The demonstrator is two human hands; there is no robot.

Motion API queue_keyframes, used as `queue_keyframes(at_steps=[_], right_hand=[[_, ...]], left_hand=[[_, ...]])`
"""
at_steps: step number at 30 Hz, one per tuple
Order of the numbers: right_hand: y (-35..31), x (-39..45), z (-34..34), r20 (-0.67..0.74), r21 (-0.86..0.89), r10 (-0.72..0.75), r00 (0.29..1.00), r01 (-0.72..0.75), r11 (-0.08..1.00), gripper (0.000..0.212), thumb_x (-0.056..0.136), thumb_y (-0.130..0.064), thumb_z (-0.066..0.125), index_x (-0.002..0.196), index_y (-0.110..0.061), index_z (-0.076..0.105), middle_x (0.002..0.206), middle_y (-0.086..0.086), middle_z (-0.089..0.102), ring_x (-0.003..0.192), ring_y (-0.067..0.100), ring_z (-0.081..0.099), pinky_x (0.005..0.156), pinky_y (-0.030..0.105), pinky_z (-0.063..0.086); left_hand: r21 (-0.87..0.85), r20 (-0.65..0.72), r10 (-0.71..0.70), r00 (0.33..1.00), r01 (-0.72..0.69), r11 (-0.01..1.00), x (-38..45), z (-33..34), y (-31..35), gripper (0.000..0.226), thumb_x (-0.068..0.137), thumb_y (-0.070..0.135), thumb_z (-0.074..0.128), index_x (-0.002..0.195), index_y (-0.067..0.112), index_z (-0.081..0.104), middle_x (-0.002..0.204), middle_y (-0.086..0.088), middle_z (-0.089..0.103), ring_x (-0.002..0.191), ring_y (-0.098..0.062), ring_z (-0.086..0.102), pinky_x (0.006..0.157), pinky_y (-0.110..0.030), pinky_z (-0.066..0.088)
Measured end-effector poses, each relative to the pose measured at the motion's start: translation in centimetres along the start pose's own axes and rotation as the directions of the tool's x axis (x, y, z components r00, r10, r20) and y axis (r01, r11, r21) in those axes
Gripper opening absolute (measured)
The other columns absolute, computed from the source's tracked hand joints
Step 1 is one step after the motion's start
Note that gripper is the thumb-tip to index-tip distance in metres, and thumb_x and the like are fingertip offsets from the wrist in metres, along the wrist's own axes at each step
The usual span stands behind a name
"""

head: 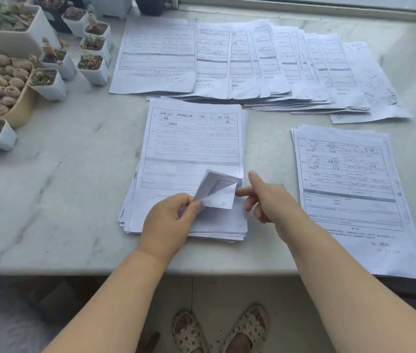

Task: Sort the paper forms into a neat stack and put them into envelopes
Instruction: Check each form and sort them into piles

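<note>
Middle stack of forms (189, 169) lies flat on the marble counter (61, 187), straight ahead of me, edges ragged and fanned at the lower left. Its top sheets are curled up at the lower right corner (217, 189), showing print on the underside and a pencilled number.

Handling: thin office paper, light, limp, creases easily. Single sheets will slide off each other and the marble looks slick, so the pile should shift if pushed from one side only. Best hold is the corner for peeling one sheet; both long edges for squaring the whole pile.

My left hand (168, 220) rests on the lower part of the stack, thumb and forefinger pinching the lifted corner. My right hand (268, 197) hovers just beside the stack's right edge, fingers loose and partly spread, index finger pointing at the curled corner, gripping nothing. Both forearms reach in from below.

Outward: second stack (349, 189) at right, overhanging the counter edge. Fanned row of forms (240, 62) farther back. Succulent pots (49, 62) at left. No envelopes visible.
</note>
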State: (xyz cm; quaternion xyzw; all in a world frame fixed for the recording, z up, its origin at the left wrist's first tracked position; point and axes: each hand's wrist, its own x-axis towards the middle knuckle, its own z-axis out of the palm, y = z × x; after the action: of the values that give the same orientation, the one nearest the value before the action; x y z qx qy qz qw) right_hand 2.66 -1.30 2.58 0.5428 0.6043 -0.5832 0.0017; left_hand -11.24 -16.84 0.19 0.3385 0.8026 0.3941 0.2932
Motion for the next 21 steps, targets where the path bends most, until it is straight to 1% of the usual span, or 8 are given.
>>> queue_keyframes(at_steps=[4, 6, 7, 9, 12, 15, 18, 21], right_hand=[[-1.7, 0.8, 1.0, 0.081, 0.019, 0.175, 0.981, -0.177, 0.984, 0.057, 0.088, -0.066, 0.047, 0.080, -0.011, 0.062, 0.067, 0.004, 0.062, 0.056, 0.020, 0.052, 0.056, 0.029, 0.043], [-1.3, 1.5, 1.8, 0.080, -0.019, 0.174, 0.981, -0.173, 0.985, 0.040, 0.087, -0.046, 0.061, 0.095, -0.007, 0.066, 0.083, 0.008, 0.066, 0.069, 0.025, 0.061, 0.066, 0.033, 0.054], [-1.0, 1.6, 2.2, 0.077, -0.039, 0.138, 0.987, -0.135, 0.990, 0.027, 0.087, -0.028, 0.062, 0.101, -0.006, 0.067, 0.091, 0.011, 0.069, 0.078, 0.027, 0.065, 0.072, 0.036, 0.057], [-0.1, 1.5, 2.6, 0.014, -0.052, 0.041, 0.999, -0.040, 0.998, 0.024, 0.082, -0.010, 0.052, 0.100, -0.001, 0.066, 0.095, 0.014, 0.070, 0.082, 0.025, 0.064, 0.073, 0.036, 0.055], [1.3, -0.3, 0.7, -0.116, 0.135, -0.013, 0.993, 0.028, 0.990, 0.010, 0.085, -0.009, 0.050, 0.081, -0.003, 0.058, 0.078, 0.007, 0.057, 0.073, 0.018, 0.048, 0.067, 0.029, 0.038], [3.5, -2.6, -5.3, -0.239, 0.442, 0.033, 0.970, 0.079, 0.893, 0.008, 0.086, -0.011, 0.058, 0.082, -0.017, 0.063, 0.084, 0.006, 0.068, 0.078, 0.027, 0.064, 0.072, 0.037, 0.052], [5.9, -4.9, -14.3, -0.442, 0.590, 0.103, 0.891, 0.202, 0.782, 0.020, 0.094, -0.002, 0.053, 0.088, -0.018, 0.064, 0.086, 0.000, 0.071, 0.073, 0.014, 0.067, 0.060, 0.024, 0.055], [8.9, -7.0, -23.8, -0.692, 0.311, 0.110, 0.713, 0.157, 0.937, 0.016, 0.093, -0.003, 0.052, 0.085, -0.013, 0.063, 0.099, 0.015, 0.067, 0.075, 0.021, 0.059, 0.068, 0.028, 0.047]], left_hand=[[-0.079, 0.059, -0.008, 0.998, 0.013, 0.997, -0.5, -0.4, 0.5, 0.034, 0.087, 0.049, 0.049, 0.066, 0.027, 0.064, 0.079, 0.023, 0.064, 0.081, 0.009, 0.056, 0.070, -0.003, 0.035], [-0.055, 0.119, -0.011, 0.993, 0.017, 0.998, -0.7, -0.5, 0.6, 0.036, 0.091, 0.046, 0.051, 0.072, 0.024, 0.071, 0.099, 0.026, 0.063, 0.098, 0.017, 0.052, 0.078, 0.001, 0.032], [-0.024, 0.144, -0.002, 0.990, 0.005, 1.000, -0.9, -0.5, 0.5, 0.030, 0.094, 0.040, 0.053, 0.076, 0.024, 0.072, 0.106, 0.026, 0.061, 0.102, 0.018, 0.049, 0.082, 0.002, 0.031], [0.024, 0.117, 0.030, 0.993, -0.033, 0.999, -1.4, -0.5, 0.9, 0.018, 0.092, 0.036, 0.058, 0.089, 0.025, 0.072, 0.115, 0.026, 0.056, 0.110, 0.017, 0.046, 0.090, 0.000, 0.031], [0.142, -0.090, 0.308, 0.947, -0.294, 0.945, -2.2, -0.6, 3.0, 0.031, 0.088, 0.041, 0.050, 0.106, 0.022, 0.067, 0.123, 0.018, 0.056, 0.120, 0.011, 0.044, 0.099, -0.006, 0.031], [0.200, -0.130, 0.518, 0.845, -0.490, 0.849, -2.5, 0.9, 6.8, 0.030, 0.089, 0.029, 0.050, 0.112, 0.016, 0.063, 0.127, 0.003, 0.057, 0.124, -0.008, 0.048, 0.105, -0.013, 0.032], [0.215, 0.009, 0.568, 0.823, -0.557, 0.802, -2.9, 5.4, 10.3, 0.036, 0.086, 0.033, 0.052, 0.120, 0.021, 0.055, 0.132, 0.000, 0.052, 0.124, -0.013, 0.047, 0.106, -0.014, 0.030], [0.285, 0.257, 0.507, 0.823, -0.566, 0.774, -4.4, 12.8, 12.4, 0.065, 0.080, 0.052, 0.052, 0.135, 0.020, 0.042, 0.143, -0.003, 0.043, 0.131, -0.019, 0.039, 0.111, -0.027, 0.027]])
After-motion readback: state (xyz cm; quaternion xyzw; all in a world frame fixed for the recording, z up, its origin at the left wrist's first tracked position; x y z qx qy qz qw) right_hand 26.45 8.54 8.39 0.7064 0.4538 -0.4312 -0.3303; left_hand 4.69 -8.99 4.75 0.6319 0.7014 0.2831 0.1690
